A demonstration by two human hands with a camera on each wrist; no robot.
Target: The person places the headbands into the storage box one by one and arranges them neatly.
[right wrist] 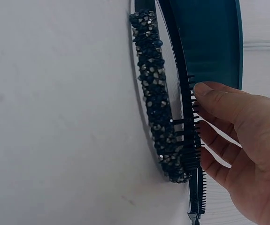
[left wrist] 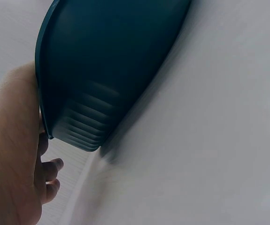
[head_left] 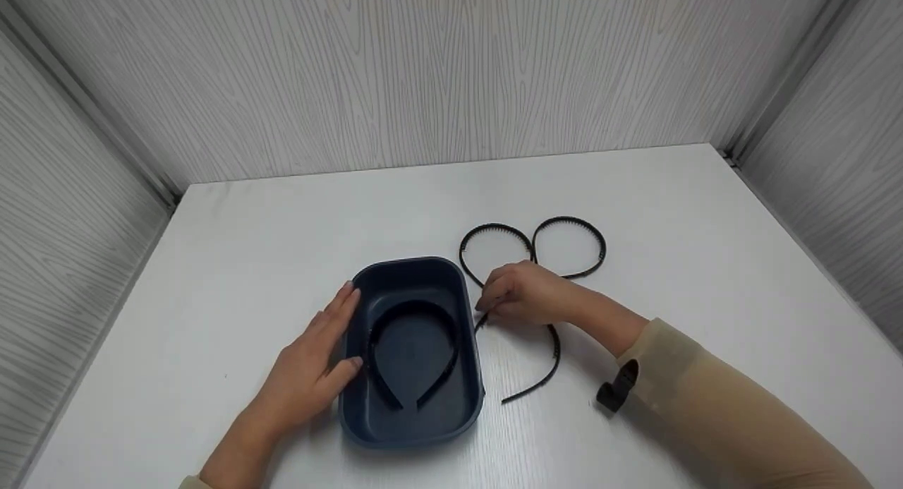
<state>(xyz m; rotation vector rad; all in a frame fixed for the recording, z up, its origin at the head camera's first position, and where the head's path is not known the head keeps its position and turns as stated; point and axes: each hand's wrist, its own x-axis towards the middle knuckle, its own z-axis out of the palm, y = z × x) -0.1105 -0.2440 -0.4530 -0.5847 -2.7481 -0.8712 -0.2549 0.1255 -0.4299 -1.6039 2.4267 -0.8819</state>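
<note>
My left hand (head_left: 307, 372) rests along the left side of a dark blue plastic basin (head_left: 437, 424), its fingers fairly straight and thumb at the rim. Inside the basin lies a dark headband (head_left: 416, 304). To the right of the basin, my right hand (head_left: 529, 291) pinches a thin black headband (head_left: 556, 349) that partly hides under it. In the right wrist view, the fingertips meet a toothed black band (right wrist: 186, 89), beside a headband covered in dark, shiny beads (right wrist: 153, 93). How the bands overlap under the hand is hard to tell.
Behind my right hand lie a left toothed headband (head_left: 494, 226) and a right toothed headband (head_left: 603, 248), touching each other. A black clip-like piece (head_left: 618, 387) hangs at my right sleeve. The white table (head_left: 247, 263) meets wood-patterned panels (head_left: 437, 73) at the back and sides.
</note>
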